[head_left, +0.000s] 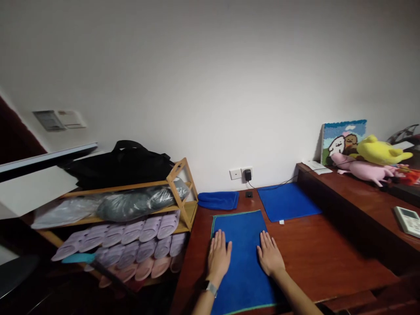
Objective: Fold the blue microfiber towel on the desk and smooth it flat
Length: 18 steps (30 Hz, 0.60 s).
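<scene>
A blue microfiber cloth [244, 271] with green edging lies spread on the reddish-brown wooden desk [315, 253], directly in front of the person. The left hand [219, 258] rests palm down at the cloth's left edge, fingers straight and close together, thumb spread; a wristband [211, 288] is worn on that arm. The right hand [270, 256] rests likewise at the right edge. Both hands are flattened out and grasp nothing. Behind the cloth, at the rear left of the desk, is a folded blue cloth [218, 201]; at the rear right, a flat blue cloth [288, 202] with a white tag [281, 222] at its near edge. Between these, a black power adapter [248, 175] is plugged into the wall, its cable running right. The raised wooden ledge [337, 186] at right bears a picture panel [346, 131], a pink plush toy [364, 169], a yellow plush toy [377, 150] and a white handset with a display [408, 220]. At left stands a wooden rack [183, 214] carrying a black bag [124, 168] above rows of lavender slippers [151, 228].
</scene>
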### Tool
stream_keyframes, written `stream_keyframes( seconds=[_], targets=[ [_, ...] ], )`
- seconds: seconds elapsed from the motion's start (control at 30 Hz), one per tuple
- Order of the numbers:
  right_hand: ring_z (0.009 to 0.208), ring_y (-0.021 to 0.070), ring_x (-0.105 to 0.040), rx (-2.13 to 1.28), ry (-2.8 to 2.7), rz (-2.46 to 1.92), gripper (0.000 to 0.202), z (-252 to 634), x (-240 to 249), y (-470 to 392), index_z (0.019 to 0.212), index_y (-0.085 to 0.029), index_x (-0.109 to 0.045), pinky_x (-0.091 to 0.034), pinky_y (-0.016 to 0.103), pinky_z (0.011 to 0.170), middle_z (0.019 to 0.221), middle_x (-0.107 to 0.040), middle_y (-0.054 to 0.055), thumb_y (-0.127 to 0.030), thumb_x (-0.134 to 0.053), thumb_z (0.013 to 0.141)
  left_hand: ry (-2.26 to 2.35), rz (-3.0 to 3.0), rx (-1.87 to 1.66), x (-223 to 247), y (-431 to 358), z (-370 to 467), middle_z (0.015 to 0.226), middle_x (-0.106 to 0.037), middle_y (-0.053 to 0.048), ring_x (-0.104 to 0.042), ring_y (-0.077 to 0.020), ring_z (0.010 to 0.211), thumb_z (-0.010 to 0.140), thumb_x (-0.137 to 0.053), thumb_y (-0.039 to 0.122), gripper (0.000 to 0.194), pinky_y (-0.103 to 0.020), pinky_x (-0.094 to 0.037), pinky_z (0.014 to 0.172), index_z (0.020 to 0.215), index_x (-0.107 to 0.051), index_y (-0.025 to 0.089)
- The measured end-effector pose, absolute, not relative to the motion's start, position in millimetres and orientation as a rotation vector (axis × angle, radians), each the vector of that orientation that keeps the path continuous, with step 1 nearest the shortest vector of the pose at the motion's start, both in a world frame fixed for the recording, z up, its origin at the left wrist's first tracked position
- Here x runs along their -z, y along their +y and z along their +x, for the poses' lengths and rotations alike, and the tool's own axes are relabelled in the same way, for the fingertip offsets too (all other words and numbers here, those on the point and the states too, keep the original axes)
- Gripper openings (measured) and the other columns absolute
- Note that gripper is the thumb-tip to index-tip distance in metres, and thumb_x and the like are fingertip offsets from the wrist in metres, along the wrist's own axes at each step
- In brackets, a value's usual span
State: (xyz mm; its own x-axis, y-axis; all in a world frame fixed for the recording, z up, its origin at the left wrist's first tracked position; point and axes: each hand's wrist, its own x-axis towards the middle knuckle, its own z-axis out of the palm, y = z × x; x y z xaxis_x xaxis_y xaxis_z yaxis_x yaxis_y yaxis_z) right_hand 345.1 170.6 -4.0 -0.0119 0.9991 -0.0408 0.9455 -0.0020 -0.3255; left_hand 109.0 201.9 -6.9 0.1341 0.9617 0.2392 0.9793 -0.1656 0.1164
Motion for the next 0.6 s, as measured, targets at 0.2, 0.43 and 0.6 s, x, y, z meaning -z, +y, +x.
stream_keyframes(
  seconds=[0.2,0.43,0.6],
  targets=[
    [0.158,0.0230,-0.006,-0.370,-2.201,-2.040,0.067,348.4,-1.8,167.7,0.161,-0.009,-0.019,-0.007,0.043,0.128,0.170,-0.010,0.009,-0.035,-0.023,0.099,-1.674,-2.738,0.455,7.1,181.9,223.2,0.166,-0.034,-0.007,-0.026,-0.0230,0.155,0.107,-0.014,0.047,0.063,-0.047,-0.025,0.127,0.161,-0.030,0.019],
    [0.158,0.0203,-0.008,-0.364,-2.100,-2.046,0.069,348.3,11.5,172.2,0.161,-0.008,-0.019,-0.007,0.041,0.128,0.169,-0.012,0.008,-0.044,-0.013,0.102,-1.817,-2.650,0.326,10.4,161.1,171.6,0.167,-0.028,-0.008,-0.023,-0.0250,0.155,0.106,-0.019,0.057,0.067,-0.050,-0.024,0.127,0.161,-0.030,0.020],
    [0.158,0.0188,-0.009,-0.381,-2.070,-2.059,0.071,347.7,14.2,171.3,0.162,-0.009,-0.017,-0.005,0.040,0.128,0.170,-0.013,0.006,-0.046,-0.012,0.102,-2.003,-2.408,0.315,16.8,132.7,85.5,0.166,-0.027,-0.009,-0.026,-0.0275,0.154,0.104,-0.026,0.062,0.071,-0.052,-0.029,0.125,0.162,-0.028,0.021]
  ],
)
